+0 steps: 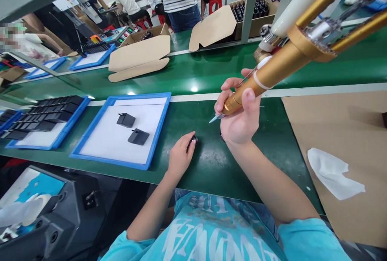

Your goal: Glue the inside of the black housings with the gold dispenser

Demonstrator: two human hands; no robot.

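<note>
My right hand [240,112] is wrapped round the lower end of a gold glue dispenser [272,67], a pen-shaped tool with a pale blue tapered nozzle [215,118] pointing down and left. Low over the green bench, my left hand [181,152] pinches a small black part [191,142] between thumb and fingers; most of it is hidden. A dark bit of something shows under my right wrist, too covered to name. To the left, two black box-shaped pieces [138,136] lie apart on a white-lined blue tray [151,154].
Another blue tray [57,142] at far left carries rows of black pieces. Brown cardboard [302,124] with a crumpled white tissue [334,172] covers the right side. Open cartons [238,31] stand beyond the metal frame, and people are behind them. A grey machine [75,212] is at lower left.
</note>
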